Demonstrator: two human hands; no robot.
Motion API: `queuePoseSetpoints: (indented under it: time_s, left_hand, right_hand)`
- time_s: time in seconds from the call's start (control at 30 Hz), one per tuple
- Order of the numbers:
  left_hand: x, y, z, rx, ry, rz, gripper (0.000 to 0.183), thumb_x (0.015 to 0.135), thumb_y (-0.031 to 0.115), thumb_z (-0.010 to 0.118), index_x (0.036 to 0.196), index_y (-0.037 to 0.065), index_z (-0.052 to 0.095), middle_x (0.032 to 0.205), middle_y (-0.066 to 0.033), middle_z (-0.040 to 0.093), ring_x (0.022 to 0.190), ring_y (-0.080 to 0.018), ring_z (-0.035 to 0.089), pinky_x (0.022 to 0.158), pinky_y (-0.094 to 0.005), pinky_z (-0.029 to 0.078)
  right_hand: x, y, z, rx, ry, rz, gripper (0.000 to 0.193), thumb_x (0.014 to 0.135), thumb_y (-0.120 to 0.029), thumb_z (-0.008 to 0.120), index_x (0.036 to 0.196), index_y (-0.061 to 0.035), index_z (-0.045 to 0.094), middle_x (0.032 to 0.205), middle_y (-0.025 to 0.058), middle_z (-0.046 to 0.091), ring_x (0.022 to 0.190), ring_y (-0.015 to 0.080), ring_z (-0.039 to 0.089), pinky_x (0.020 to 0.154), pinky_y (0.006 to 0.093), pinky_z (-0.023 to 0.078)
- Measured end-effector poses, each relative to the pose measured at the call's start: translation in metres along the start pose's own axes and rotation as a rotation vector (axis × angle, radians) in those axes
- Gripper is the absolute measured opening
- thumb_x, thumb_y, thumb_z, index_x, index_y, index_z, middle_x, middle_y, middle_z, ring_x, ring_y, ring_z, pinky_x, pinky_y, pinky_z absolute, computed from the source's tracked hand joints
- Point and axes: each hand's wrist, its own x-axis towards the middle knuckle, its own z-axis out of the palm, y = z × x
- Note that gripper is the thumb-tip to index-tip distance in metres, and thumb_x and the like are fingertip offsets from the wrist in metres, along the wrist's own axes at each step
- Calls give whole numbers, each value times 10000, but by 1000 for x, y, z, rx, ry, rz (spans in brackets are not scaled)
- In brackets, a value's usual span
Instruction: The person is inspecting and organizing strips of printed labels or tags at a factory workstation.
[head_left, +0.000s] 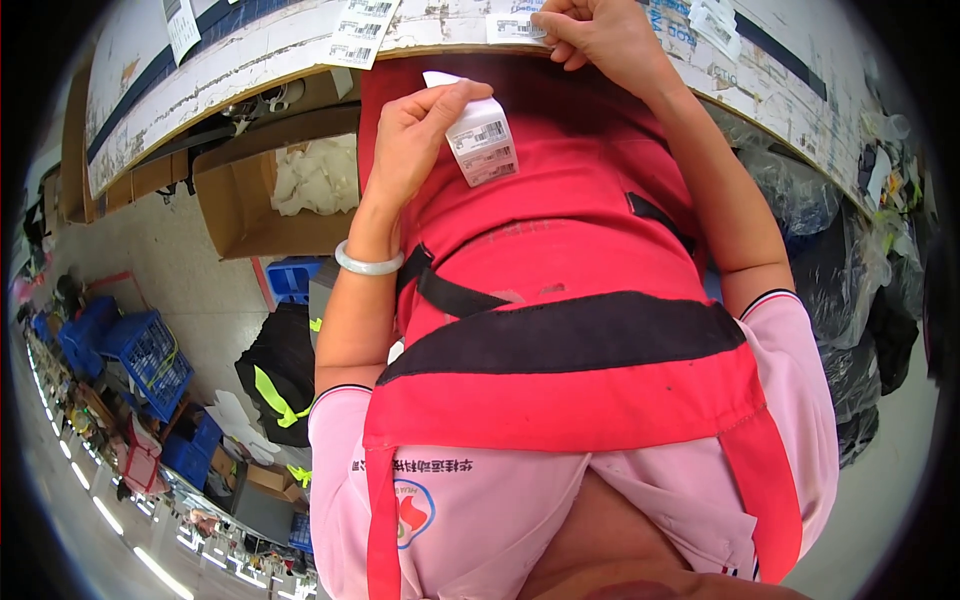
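Observation:
My left hand [415, 125] is closed on a strip of white barcode labels [483, 150], which hangs curled in front of my red apron, just below the table edge. A pale bangle [369, 260] circles that wrist. At the near edge of the table, my right hand [610, 40] pinches the right end of a small white barcode label [514, 28]. The rest of this label lies over the worn table top [250, 60]; whether it is stuck down, I cannot tell. To its left, another label strip [360, 30] lies partly over the edge.
More white labels lie on the table at far left [181, 30] and right [714, 28]. Beneath the table at left, a cardboard box [235, 215] holds crumpled pale material. Clear plastic bags [800, 190] crowd the right side. Blue crates [150, 355] stand on the floor at left.

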Motion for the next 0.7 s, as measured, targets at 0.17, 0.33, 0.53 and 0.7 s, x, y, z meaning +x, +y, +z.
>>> queuePoseSetpoints:
  time_s: [0.17, 0.33, 0.53, 0.7]
  left_hand:
    - [-2, 9, 1, -113, 21, -69, 343, 992, 275, 520, 1126, -4, 668, 970, -64, 682, 792, -86, 605, 678, -208, 472]
    - [-13, 21, 3, -126, -52, -99, 296, 931, 162, 600, 1181, 8, 641, 855, -23, 655, 646, -54, 549, 533, -192, 434]
    - [-10, 13, 0, -84, -2, -85, 266, 892, 87, 651, 1144, 1, 660, 859, -37, 676, 616, -50, 549, 490, -191, 422]
    - [-6, 13, 1, -141, 16, -74, 235, 924, 121, 616, 1114, -6, 672, 888, -40, 679, 649, -53, 565, 510, -194, 438]
  right_hand:
    - [-11, 7, -14, 150, -5, -12, 161, 930, -139, 593, 877, 12, 614, 701, 50, 616, 566, 102, 596, 496, 207, 488]
    - [-26, 27, -51, 269, 108, 0, 133, 932, -145, 601, 892, -20, 623, 708, 31, 617, 562, 88, 584, 488, 199, 469]
    - [-25, 80, -155, 28, 561, -59, 146, 856, -167, 686, 835, -36, 625, 650, 15, 606, 541, 79, 568, 474, 219, 455]
    - [-18, 95, -156, -601, 755, -13, 260, 743, -205, 764, 869, -30, 620, 678, 38, 614, 566, 137, 592, 513, 334, 475]
